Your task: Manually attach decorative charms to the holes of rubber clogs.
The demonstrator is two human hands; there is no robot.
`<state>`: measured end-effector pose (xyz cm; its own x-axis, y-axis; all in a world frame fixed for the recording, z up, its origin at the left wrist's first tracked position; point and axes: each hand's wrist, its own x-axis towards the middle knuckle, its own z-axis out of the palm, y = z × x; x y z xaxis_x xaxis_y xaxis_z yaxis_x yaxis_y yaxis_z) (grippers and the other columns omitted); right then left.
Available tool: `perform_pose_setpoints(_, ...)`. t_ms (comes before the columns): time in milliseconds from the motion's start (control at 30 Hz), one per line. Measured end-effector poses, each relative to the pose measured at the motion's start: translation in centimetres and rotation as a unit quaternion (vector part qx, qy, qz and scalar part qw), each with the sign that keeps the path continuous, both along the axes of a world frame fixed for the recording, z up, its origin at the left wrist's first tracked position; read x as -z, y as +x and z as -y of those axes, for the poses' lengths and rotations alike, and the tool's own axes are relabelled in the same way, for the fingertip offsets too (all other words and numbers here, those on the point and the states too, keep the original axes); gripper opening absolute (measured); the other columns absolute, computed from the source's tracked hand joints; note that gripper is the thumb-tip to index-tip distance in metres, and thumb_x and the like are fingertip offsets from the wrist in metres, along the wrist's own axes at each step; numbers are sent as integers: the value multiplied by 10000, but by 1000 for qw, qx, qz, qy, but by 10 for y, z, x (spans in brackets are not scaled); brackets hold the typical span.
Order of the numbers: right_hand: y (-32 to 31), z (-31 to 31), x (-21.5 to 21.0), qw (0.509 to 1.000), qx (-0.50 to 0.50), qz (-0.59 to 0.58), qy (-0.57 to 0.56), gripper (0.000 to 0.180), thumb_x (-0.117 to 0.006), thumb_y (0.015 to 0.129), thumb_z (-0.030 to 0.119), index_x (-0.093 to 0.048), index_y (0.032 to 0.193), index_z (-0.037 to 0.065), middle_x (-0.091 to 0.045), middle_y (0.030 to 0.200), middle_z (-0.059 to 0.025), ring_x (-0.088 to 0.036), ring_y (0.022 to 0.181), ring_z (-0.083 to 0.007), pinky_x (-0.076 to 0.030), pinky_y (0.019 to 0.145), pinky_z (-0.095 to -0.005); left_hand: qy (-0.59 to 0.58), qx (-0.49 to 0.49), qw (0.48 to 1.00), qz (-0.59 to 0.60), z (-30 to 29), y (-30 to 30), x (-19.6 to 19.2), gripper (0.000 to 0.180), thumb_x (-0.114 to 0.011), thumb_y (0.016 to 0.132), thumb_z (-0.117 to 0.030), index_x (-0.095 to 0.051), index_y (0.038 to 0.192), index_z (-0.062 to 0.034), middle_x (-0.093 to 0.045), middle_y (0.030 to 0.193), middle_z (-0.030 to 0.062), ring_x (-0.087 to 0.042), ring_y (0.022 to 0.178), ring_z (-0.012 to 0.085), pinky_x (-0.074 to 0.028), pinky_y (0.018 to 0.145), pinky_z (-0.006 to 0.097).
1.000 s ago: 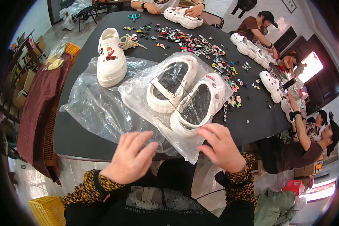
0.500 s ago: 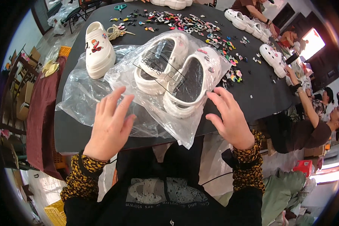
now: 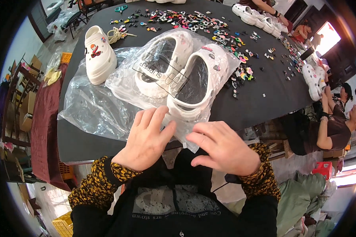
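Two white clogs, one on the left (image 3: 150,87) and one on the right (image 3: 218,65), lie inside a clear plastic bag (image 3: 120,81) with dark print. The bag rests at the table's near edge, its pointed flap hanging toward me. My left hand (image 3: 146,138) is at the bag's lower edge, fingers stretched and thumb apart. To the right of the flap, my right hand (image 3: 225,148) has its fingers extended and thumb spread; whether the fingertips touch the plastic is hard to tell. A single white clog with colourful charms (image 3: 100,55) stands left of the bag.
Loose colourful shoe charms (image 3: 186,19) spread over the far side of the dark table (image 3: 261,108). Several white clogs (image 3: 257,17) line the far right. A co-worker's hands hold a charm-covered clog (image 3: 314,83) at the right edge. Another flat plastic bag (image 3: 85,108) lies underneath.
Both my hands have come closer together and nearer to me, from the bag's sides to its lower flap. The co-worker's clog has moved off the table toward that person.
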<state>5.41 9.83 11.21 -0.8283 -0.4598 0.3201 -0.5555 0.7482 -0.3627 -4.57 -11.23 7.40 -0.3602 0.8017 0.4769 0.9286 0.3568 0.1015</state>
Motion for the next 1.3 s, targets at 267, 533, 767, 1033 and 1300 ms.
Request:
perform_pose_setpoints(267,1,-12,13,991,50,-122,-35,250,-676,708,-6,-590,938,39,-582,902,-86,-586,837,-270,-450,801,-375,50,-21,997,-61,-5,-7,-14,307,-622,666,-55,-569,967,-32,-541,1045,115,-521,972,294,-408,854,420)
perform_pose_setpoints(533,-8,-27,13,985,141,-69,-67,320,-660,801,39,-562,1105,48,-589,912,-108,-585,861,-301,-450,755,-385,115,-17,992,-56,-10,-11,-31,254,-667,673,-10,-583,907,-58,-533,864,60,-522,818,253,-403,757,380)
perform_pose_setpoints(767,-28,-30,16,984,149,-93,-19,423,-681,807,72,-560,1212,64,-604,875,-106,-594,793,-289,-473,732,-378,148,71,984,-64,-23,0,-41,256,-672,677,-24,-603,922,-53,-505,827,51,-510,763,236,-408,707,363)
perform_pose_setpoints(1033,-43,-39,23,986,147,-64,-52,292,-637,860,182,-536,1118,92,-614,869,-133,-617,804,-333,-494,708,-424,64,-8,995,-82,-2,-21,-51,416,-721,689,-53,-579,1079,-57,-561,1065,109,-535,963,305,-416,827,420)
perform_pose_setpoints(1300,-53,-44,26,984,120,-5,-130,231,-650,852,147,-514,1019,63,-610,848,-158,-618,814,-365,-486,687,-425,45,-176,976,-116,42,-67,-50,106,-648,803,-62,-595,893,-43,-580,1068,128,-530,1031,335,-402,869,432)
